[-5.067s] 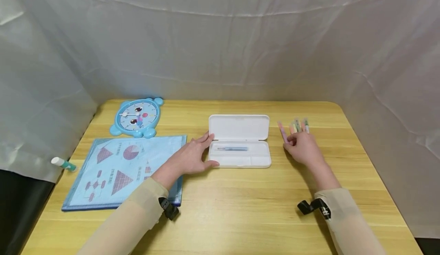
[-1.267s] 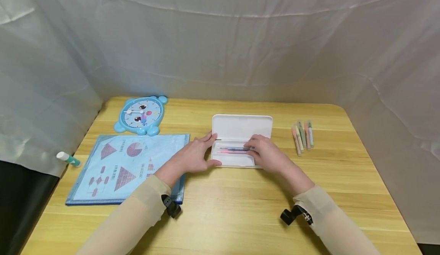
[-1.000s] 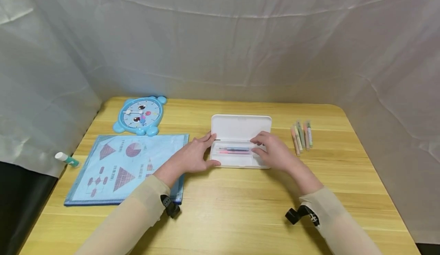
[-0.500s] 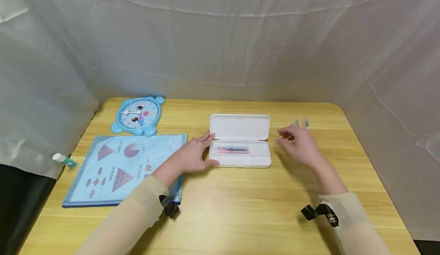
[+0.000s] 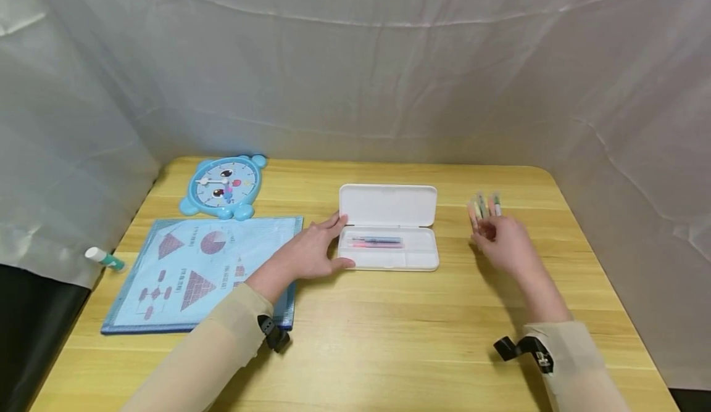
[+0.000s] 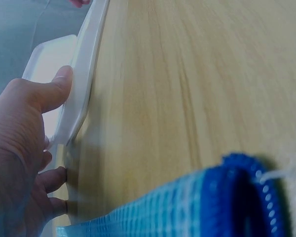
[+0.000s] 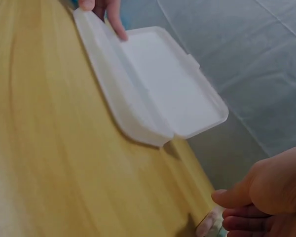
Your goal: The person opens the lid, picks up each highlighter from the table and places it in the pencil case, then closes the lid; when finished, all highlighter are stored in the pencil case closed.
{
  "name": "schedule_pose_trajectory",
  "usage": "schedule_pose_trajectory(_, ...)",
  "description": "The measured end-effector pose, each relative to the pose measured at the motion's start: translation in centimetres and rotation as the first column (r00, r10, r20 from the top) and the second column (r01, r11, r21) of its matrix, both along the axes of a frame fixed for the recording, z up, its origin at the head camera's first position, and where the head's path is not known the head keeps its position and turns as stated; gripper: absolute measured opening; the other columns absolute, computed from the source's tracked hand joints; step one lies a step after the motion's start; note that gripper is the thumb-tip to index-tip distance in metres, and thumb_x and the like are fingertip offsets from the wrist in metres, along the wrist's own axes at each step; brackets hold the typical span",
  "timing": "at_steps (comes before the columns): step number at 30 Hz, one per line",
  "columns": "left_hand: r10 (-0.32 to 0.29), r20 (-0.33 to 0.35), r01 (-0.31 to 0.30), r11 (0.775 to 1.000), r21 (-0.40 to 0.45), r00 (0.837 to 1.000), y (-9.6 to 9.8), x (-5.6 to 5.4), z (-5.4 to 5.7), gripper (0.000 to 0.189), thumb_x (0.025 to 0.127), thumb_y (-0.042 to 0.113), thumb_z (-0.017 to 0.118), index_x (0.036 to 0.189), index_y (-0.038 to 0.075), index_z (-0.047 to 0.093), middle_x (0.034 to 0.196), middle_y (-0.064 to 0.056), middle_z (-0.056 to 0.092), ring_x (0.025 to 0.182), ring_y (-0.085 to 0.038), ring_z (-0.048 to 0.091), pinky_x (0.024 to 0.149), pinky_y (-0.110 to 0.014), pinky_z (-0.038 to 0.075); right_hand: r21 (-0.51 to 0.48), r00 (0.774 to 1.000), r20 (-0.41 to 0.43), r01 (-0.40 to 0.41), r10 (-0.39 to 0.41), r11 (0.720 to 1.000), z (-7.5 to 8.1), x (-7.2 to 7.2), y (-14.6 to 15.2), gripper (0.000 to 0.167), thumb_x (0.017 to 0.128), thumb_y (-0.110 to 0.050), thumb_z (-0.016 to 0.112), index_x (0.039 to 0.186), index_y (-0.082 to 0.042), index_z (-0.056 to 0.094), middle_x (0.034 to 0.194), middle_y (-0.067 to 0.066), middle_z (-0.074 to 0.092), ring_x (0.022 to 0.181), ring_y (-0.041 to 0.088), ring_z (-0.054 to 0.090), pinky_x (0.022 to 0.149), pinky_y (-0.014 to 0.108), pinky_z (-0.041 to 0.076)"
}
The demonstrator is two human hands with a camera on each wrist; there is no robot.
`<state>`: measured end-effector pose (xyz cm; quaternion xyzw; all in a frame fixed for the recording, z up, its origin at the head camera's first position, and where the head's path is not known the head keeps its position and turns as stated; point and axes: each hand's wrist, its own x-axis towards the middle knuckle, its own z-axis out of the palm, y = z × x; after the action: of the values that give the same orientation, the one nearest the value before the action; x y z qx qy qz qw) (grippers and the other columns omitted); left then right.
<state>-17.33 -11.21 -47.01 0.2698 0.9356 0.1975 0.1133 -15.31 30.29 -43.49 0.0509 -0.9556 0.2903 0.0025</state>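
A white pencil case [image 5: 419,261] lies with its lid [image 5: 387,205] tipped back, holding a blue pen [image 5: 383,239] and a pink pen [image 5: 380,245]. My left hand [image 5: 311,253] grips its left end, thumb at the front edge and fingers by the lid. In the left wrist view the thumb [image 6: 56,91] lies against the case's rim. My right hand [image 5: 505,242] is over several pastel pens to the right of the case, partly hiding them. Its thumb and fingertips are right at the leftmost orange pen [image 5: 473,213], with a gap between them.
A blue mesh zip folder [image 5: 194,276] lies under my left forearm. Behind it is a blue animal-shaped toy clock [image 5: 226,184]. A glue stick [image 5: 105,259] with a white cap lies at the table's left edge. Pale grey cloth [image 5: 378,79] hangs behind the table.
The right hand took the purple-pink pen into the case and released it beside the blue pen. It then moved right, back to the remaining pens. The left hand stayed at the case.
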Motion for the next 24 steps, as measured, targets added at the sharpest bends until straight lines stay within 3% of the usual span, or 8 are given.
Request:
schedule_pose_trajectory(4,0.002,-0.001,-0.002,1.000,0.001,1.000,0.0,0.0,0.1,0.106,0.093,0.067,0.070,0.170,0.013,0.021,0.173,-0.014,0.020,0.147,-0.041,0.042,0.123,-0.057,0.028,0.020,0.998,0.046,0.030,-0.031,0.999,-0.7,0.2,0.0,0.033,0.098,-0.011,0.075,0.120,0.015,0.070,0.103,0.024,0.074,0.098,0.041,0.070,0.089,0.059,0.056)
schedule_pose_trajectory(13,-0.001,0.007,0.001,1.000,0.000,1.000,0.1,0.1,0.2,0.105,0.094,0.068,0.069,0.170,0.014,0.020,0.174,-0.013,0.019,0.149,-0.041,0.040,0.123,-0.056,0.027,0.053,0.997,0.050,0.054,-0.056,0.997,-1.8,0.1,0.2,0.030,0.097,-0.008,0.076,0.116,0.015,0.072,0.099,0.023,0.074,0.095,0.041,0.071,0.086,0.059,0.056)
schedule_pose_trajectory(24,0.001,0.009,-0.001,1.000,-0.006,1.000,0.0,0.1,0.3,0.105,0.094,0.067,0.069,0.170,0.014,0.019,0.174,-0.012,0.018,0.148,-0.041,0.041,0.123,-0.057,0.026,0.047,0.997,0.036,0.068,-0.070,0.997,-2.2,0.1,-0.1,0.019,0.099,-0.007,0.069,0.106,0.010,0.075,0.088,0.016,0.073,0.085,0.034,0.066,0.073,0.047,0.055)
